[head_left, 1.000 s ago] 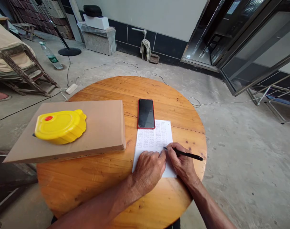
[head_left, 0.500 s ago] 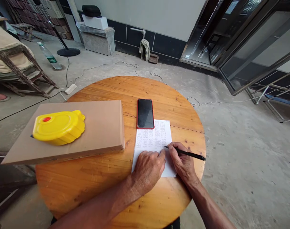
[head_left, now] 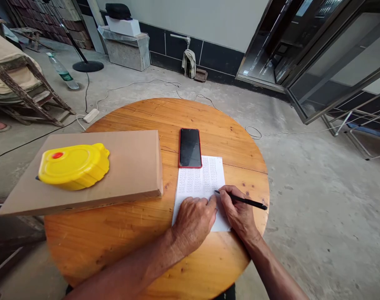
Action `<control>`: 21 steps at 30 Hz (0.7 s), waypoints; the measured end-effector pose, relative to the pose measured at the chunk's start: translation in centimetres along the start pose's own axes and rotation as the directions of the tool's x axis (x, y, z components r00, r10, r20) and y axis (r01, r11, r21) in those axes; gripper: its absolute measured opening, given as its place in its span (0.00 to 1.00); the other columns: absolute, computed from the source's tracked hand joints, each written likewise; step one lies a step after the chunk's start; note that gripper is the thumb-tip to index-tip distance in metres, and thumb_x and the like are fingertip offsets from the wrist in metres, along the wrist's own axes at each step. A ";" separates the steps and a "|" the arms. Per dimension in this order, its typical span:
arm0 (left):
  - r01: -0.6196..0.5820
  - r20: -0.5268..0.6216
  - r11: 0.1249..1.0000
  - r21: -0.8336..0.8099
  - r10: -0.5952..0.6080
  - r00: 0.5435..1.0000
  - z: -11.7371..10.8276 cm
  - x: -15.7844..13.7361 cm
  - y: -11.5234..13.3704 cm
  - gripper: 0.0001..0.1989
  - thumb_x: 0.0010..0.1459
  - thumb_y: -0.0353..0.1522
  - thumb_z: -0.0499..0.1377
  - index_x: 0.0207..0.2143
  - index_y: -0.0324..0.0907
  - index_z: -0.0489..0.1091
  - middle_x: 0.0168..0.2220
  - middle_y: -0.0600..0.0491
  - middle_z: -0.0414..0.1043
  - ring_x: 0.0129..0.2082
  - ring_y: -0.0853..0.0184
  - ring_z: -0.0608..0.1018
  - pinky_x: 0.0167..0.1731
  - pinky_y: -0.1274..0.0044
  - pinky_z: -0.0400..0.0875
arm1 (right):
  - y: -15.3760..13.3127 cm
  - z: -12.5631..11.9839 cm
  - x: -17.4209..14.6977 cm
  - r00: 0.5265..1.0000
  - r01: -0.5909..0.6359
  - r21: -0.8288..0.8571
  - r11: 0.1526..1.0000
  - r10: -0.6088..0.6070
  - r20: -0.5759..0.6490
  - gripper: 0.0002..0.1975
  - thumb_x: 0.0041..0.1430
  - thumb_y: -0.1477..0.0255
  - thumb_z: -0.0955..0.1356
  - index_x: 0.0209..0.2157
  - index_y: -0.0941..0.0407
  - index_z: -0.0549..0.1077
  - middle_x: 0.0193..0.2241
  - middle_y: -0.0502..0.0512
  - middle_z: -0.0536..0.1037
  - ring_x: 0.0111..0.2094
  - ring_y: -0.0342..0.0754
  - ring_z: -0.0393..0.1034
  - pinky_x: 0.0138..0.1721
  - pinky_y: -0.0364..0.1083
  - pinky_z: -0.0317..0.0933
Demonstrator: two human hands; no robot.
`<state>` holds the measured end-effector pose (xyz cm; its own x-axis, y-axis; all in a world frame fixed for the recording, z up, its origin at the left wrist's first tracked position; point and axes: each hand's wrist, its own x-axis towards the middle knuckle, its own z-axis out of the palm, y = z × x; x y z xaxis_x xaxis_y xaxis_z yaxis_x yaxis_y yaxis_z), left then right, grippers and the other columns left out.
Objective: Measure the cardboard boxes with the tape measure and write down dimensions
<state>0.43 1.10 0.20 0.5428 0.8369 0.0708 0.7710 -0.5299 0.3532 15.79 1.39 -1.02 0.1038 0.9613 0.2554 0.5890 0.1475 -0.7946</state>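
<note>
A black pen [head_left: 246, 201] is pinched in my right hand [head_left: 239, 213], its tip close to the sheet of paper [head_left: 190, 185] near the right side. Rows of small handwritten characters fill the upper part of the sheet. My left hand [head_left: 194, 218] lies palm down across the lower part of the paper, fingers bent and resting on it, the index finger near the pen tip. A phone [head_left: 190, 148] in a red case overlaps the top edge of the sheet, its screen dark.
The round wooden table [head_left: 140, 237] bears a flat cardboard box [head_left: 133, 162] on the left, with a yellow plastic case [head_left: 74, 166] with a red button on top. A plastic bottle [head_left: 63, 71], a wooden chair [head_left: 30, 87] and a power strip [head_left: 91, 115] are beyond.
The pen has tilted and shifted very slightly in my right hand. My left hand keeps its place. The whole view has moved a little.
</note>
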 end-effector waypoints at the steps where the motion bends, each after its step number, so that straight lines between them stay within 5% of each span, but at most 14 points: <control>1: -0.002 0.000 1.000 -0.001 0.002 1.000 0.0 0.0 0.0 0.14 0.62 0.31 0.56 0.51 0.42 0.68 0.29 0.54 0.75 0.30 0.61 0.78 0.30 0.71 0.67 | 0.0 0.0 0.0 1.000 0.002 -0.007 1.000 -0.002 0.001 0.09 0.61 0.71 0.64 0.29 0.57 0.72 0.23 0.49 0.74 0.24 0.43 0.66 0.27 0.41 0.60; 21: -0.014 -0.012 1.000 0.002 0.014 1.000 0.1 -0.1 -0.1 0.13 0.62 0.30 0.56 0.50 0.43 0.68 0.29 0.55 0.75 0.30 0.60 0.78 0.29 0.70 0.67 | -0.3 -0.2 -0.2 1.000 -0.030 0.011 0.999 0.030 0.003 0.09 0.60 0.71 0.64 0.28 0.57 0.72 0.23 0.49 0.73 0.24 0.43 0.65 0.26 0.41 0.59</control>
<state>0.33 1.05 0.03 0.5498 0.8307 0.0871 0.7636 -0.5421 0.3506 15.78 1.10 -0.76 0.1184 0.9660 0.2298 0.5765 0.1216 -0.8080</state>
